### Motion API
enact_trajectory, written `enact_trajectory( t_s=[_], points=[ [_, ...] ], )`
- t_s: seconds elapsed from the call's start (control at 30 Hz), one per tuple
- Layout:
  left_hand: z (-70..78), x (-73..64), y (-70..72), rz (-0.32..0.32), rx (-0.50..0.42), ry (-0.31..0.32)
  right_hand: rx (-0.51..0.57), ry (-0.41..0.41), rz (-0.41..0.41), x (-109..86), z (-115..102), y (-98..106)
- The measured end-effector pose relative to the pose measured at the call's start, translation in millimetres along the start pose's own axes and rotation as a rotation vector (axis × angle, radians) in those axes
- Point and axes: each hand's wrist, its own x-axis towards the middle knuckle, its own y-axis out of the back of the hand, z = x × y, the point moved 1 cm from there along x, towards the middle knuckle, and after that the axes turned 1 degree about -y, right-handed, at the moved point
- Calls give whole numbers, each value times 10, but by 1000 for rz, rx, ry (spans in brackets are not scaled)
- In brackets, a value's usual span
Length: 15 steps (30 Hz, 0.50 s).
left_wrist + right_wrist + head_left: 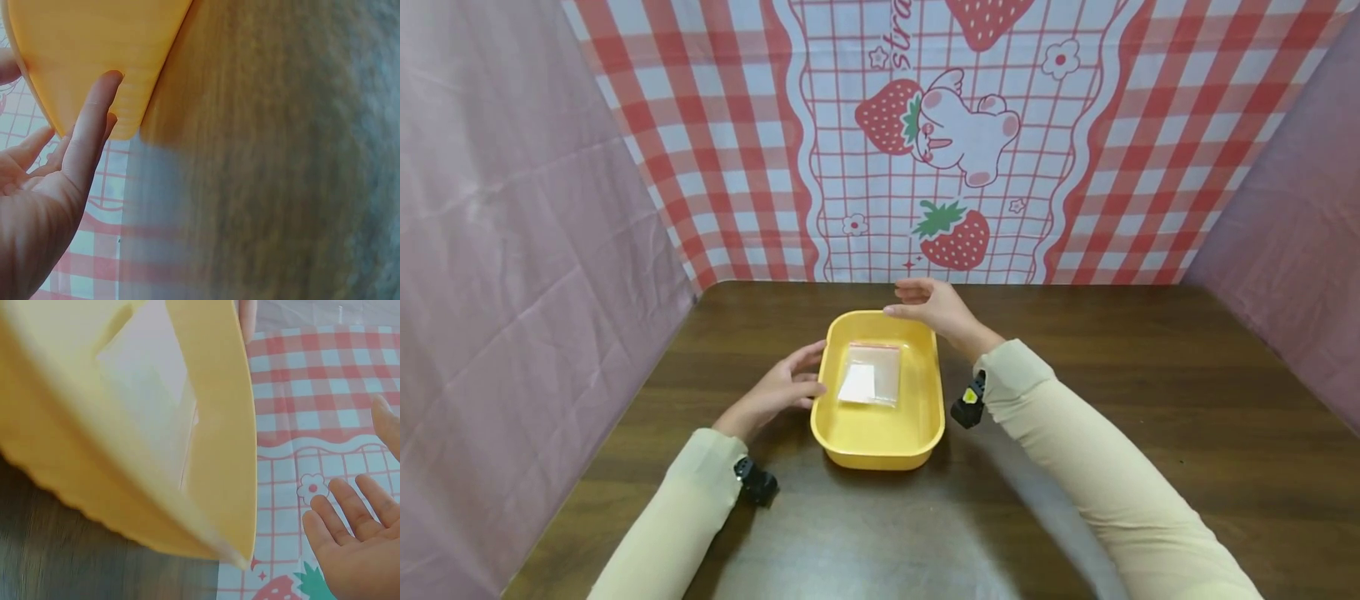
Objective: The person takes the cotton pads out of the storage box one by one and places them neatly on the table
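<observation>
A yellow plastic basin [877,460] stands on the table, its long sides running away from me. Flat on its bottom lies a clear plastic bag [887,375] with a red strip along its far edge and a bright white patch. My left hand [775,390] is at the basin's left side, thumb at the rim; the left wrist view shows its extended fingers [90,131] beside the outer wall. Near the far right corner my right hand [946,315] is held with loosely bent fingers. In the right wrist view that hand [362,550] holds nothing, its fingers apart from the basin.
The brown wooden table [1150,392] extends around the basin. Behind it hangs a red-and-white checked cloth [722,150] with strawberries, and pink curtains [535,250] flank both sides. A small black camera is strapped at each wrist.
</observation>
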Motion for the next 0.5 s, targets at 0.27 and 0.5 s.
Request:
enact_trajectory(
  t_s=[0.27, 0.5],
  points=[
    [9, -3, -10, 6, -4, -4, 53, -28, 37, 78, -78, -132],
    [5, 7, -6, 11, -3, 9, 95, -46, 25, 129, -67, -297]
  ],
)
